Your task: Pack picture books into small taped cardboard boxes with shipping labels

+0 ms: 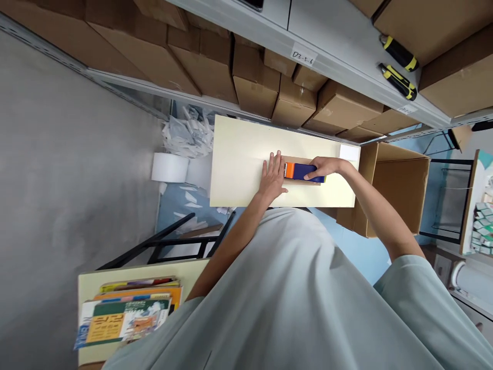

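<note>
My right hand (323,167) is closed around a dark blue and orange tape dispenser (300,172), its serrated orange end pointing left. Under the dispenser lies a flat brown cardboard box (304,183), most of its top covered by the dispenser. At the left end of the box my left hand (273,177) rests flat with its fingers spread, right beside the orange end. Both hands work over a pale yellow table (239,164).
Cardboard boxes (256,85) fill the shelf beyond the table, with two utility knives (398,82) on the level above. A large open carton (400,190) stands right. White rolls (169,167) and scraps lie left; books (127,318) are stacked at lower left.
</note>
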Tool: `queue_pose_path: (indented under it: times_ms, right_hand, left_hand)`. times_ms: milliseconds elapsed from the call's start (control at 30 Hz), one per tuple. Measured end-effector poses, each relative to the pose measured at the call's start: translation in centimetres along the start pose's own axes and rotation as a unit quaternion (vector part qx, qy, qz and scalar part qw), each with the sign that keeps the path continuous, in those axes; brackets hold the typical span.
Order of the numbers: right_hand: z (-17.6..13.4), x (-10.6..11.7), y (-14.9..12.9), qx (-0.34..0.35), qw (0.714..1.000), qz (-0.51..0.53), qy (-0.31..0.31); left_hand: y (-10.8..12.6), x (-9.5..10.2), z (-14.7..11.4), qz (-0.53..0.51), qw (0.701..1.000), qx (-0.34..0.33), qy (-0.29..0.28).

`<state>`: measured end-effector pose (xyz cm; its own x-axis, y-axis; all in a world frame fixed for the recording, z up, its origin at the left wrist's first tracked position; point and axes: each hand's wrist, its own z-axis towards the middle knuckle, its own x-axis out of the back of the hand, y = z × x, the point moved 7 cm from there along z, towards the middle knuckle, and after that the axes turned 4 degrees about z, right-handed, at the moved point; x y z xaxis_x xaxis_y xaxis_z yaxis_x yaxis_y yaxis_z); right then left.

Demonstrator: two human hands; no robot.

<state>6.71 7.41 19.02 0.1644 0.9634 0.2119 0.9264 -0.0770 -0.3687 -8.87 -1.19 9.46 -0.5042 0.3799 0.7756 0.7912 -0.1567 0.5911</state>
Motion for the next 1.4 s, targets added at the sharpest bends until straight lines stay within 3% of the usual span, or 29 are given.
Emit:
queue_pose_path:
  times_ms: [167,433,767,1000,1400]
  right_hand:
    - [0.2,0.0,-0.3,0.005,1.0,-0.012,-0.018]
    - [1.0,0.1,-0.1,0.029,0.997,-0.007,-0.072]
    - [0.8,0.7,-0.2,0.084,0.993,-0.065,-0.06]
    - [-1.0,1.7,4.5,0.08,0.988,0.033,-0.126]
    - [-5.0,4.6,13.1,0.066,0.988,0.058,-0.125]
  left_hand:
    - [0.6,0.7,1.0,0.064,0.998,-0.004,0.001]
    - [0.9,0.9,1.2,0.092,0.995,0.046,-0.016]
    - [0.6,0.4,2.2,0.091,0.988,0.117,-0.042]
    - [0.7,0.4,2.4,0.106,0.982,0.132,-0.078]
    - [1.8,0.9,2.6,0.124,0.98,0.138,-0.074]
